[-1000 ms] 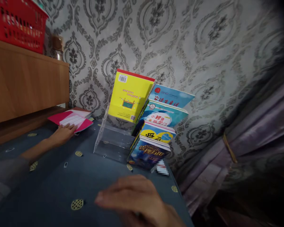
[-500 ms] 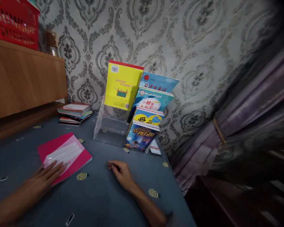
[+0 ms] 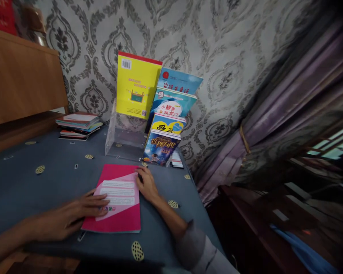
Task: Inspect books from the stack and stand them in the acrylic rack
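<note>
A pink book [image 3: 122, 222] with pale text panels lies flat on the blue patterned tablecloth in front of me. My left hand [image 3: 82, 213] rests over its left edge, fingers stretched flat on the cover. At the book's upper right edge is my right hand [image 3: 146, 184], fingers bent and closed on that edge; its thumb is hard to see. Behind the book stands a clear acrylic rack [image 3: 125, 139]. In it, a yellow book [image 3: 137, 83] leans at the back left, and several blue-toned books [image 3: 161, 148] rise in tiers on the right.
A pile of thin books [image 3: 80, 121] lies at the back left, beside a wooden cabinet [image 3: 23, 76]. Patterned wallpaper backs the table. To the right, a purple curtain [image 3: 231, 133] hangs past the table edge, near a dark red piece of furniture [image 3: 246, 213].
The pink book has slid right and turned straighter, with my left hand moving along on it. My right hand now touches its right edge. The view has shifted slightly right.
</note>
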{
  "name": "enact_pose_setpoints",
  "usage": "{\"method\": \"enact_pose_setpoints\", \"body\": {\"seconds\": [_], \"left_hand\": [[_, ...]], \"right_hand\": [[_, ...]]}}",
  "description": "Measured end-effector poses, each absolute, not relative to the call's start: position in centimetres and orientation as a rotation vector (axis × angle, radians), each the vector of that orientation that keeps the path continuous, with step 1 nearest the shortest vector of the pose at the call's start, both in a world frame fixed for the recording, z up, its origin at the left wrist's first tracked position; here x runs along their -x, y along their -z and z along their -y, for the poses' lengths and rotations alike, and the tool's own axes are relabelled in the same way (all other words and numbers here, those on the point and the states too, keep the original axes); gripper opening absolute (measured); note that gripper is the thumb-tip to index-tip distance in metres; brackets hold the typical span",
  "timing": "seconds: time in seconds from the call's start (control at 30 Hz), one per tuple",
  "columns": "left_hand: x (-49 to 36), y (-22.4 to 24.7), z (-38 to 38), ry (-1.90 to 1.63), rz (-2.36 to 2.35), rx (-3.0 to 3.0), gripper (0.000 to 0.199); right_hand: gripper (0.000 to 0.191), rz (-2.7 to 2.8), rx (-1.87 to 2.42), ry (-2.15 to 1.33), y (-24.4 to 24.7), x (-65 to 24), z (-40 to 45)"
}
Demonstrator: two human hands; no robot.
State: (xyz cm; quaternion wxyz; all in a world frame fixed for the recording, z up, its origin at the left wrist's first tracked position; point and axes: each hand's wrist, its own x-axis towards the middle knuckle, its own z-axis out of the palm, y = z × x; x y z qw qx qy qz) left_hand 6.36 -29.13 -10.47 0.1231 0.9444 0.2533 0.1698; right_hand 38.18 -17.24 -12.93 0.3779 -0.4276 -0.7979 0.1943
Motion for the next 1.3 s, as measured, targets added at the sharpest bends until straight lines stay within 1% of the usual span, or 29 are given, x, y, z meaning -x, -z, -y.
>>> {"method": "enact_pose_setpoints", "body": {"seconds": [0.07,0.17,0.27,0.33,0.4,0.47,0.6,0.7,0.9,1.17,1.3], "left_hand": [[-6.5,10.0,28.3,-0.501,-0.691,-2.712,0.055],[-6.2,9.5,27.6,-0.383,-0.711,-2.703,0.057],[-5.4,9.3,27.0,-0.270,-0.700,-2.673,0.059],[-5.1,9.2,26.1,-0.251,-0.716,-2.627,0.055],[-5.0,9.4,24.6,-0.264,-0.820,-2.606,0.049],[-5.2,9.9,22.8,-0.277,-0.997,-2.609,0.048],[-6.3,11.2,19.7,-0.347,-1.359,-2.621,0.056],[-7.6,12.1,18.5,-0.405,-1.445,-2.691,0.060],[-10.6,12.4,17.4,-0.466,-1.461,-2.745,0.059],[-14.1,12.0,15.6,-0.531,-1.209,-2.791,0.046],[-15.9,11.9,14.9,-0.512,-1.108,-2.789,0.046]], "right_hand": [[0.034,2.140,1.123,-0.413,13.0,-38.2,17.5],[0.035,2.314,1.174,-0.263,12.8,-38.1,18.0],[0.034,2.363,1.227,-0.214,12.3,-38.0,18.4],[0.034,2.371,1.255,-0.215,12.1,-38.0,18.5],[0.036,2.380,1.267,-0.221,12.0,-37.9,18.6],[0.037,2.386,1.267,-0.223,12.0,-37.9,18.6],[0.037,2.387,1.268,-0.218,12.0,-38.0,18.7],[0.038,2.393,1.277,-0.228,11.9,-38.1,18.7],[0.039,2.391,1.279,-0.266,11.7,-38.2,18.8],[0.039,2.344,1.247,-0.285,12.3,-38.2,18.7],[0.038,2.310,1.224,-0.317,12.4,-38.3,18.6]]}}
